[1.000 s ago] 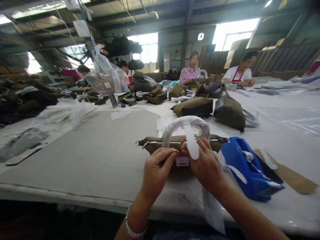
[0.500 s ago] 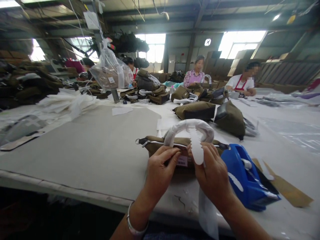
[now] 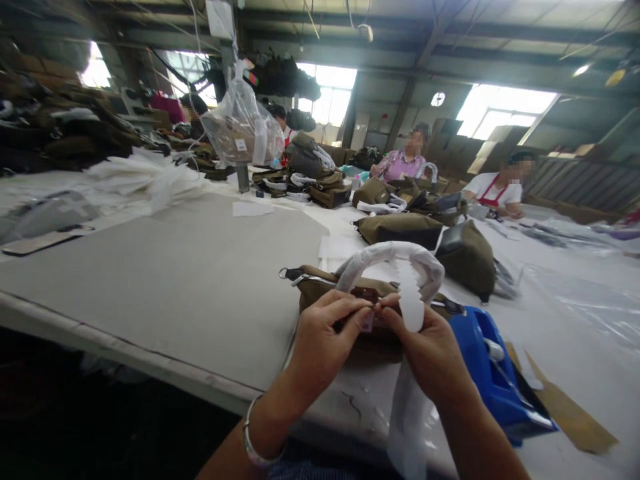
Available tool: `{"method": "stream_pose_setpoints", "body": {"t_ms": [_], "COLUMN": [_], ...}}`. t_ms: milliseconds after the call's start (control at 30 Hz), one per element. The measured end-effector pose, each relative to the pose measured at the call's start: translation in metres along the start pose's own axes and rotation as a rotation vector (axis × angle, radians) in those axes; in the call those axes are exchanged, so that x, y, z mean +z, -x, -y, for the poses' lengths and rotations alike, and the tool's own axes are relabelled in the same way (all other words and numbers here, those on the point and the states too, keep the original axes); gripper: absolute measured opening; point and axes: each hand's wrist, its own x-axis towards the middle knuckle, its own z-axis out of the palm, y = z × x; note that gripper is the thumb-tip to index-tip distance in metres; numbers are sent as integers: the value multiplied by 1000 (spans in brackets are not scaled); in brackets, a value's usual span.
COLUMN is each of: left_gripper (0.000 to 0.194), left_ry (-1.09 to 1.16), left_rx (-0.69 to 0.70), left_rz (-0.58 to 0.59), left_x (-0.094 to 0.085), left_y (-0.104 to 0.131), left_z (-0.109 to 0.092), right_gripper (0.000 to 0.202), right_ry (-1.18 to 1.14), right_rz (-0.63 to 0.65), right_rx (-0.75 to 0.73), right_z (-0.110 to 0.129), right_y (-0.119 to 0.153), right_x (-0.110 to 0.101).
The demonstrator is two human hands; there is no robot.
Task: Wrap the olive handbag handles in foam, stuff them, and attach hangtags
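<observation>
An olive bag [image 3: 317, 288] with a silver zip lies at the table's front edge, its handle [image 3: 367, 257] wrapped in white and arching up. My left hand [image 3: 333, 330] pinches something too small to make out at the bag's front, beside a small pale label [image 3: 369, 323]. Close to those fingertips, my right hand [image 3: 430, 347] has its thumb and finger together. A white toothed strip [image 3: 411, 307] stands against the right hand's fingers, and whitish wrapping hangs below that hand.
Right of the bag lies a blue holder [image 3: 483, 360], with brown card [image 3: 575, 407] beyond it. More olive bags [image 3: 400, 228] lie behind. White sheets [image 3: 145, 177] are piled at the left of the table [image 3: 200, 267]. Several people sit across it.
The view has shifted and tilted. My right hand's fingertips have moved in to meet my left hand's at the front of the bag, and the label is more covered.
</observation>
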Motion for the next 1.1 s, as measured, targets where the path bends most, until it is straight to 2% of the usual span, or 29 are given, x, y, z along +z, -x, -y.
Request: {"method": "stream_pose_setpoints", "body": {"t_ms": [167,333,533,700,833,933,1100], "left_gripper": [9,8,7,5,5,7,10], "left_ry": [-6,1,-49,-52,-60,-93,-136], "left_rx": [20,12,-16,-15,-6,-5,55], "left_rz": [-57,-39,-36,-33,-37,-28,11], "left_x": [-2,-6,-9,-10,-11,-12,-13], "left_y": [2,5,6,6,7,9,11], "left_z": [0,0,0,-1,0,2,2], "right_gripper": [25,16,25,33,30,23,6], "right_ry": [67,163,298,274,274,321,506], "right_rz": [-12,-22,-71,-112,-115,-113,-64], "right_rx": [-55,-130,-94,-96,-109,-177,-389], "right_z": [-3,-7,-13,-12,-14,-16,-8], "right_y": [-1,-1,0,1,2,3,5], "right_x": [2,4,5,8,9,9,4]}}
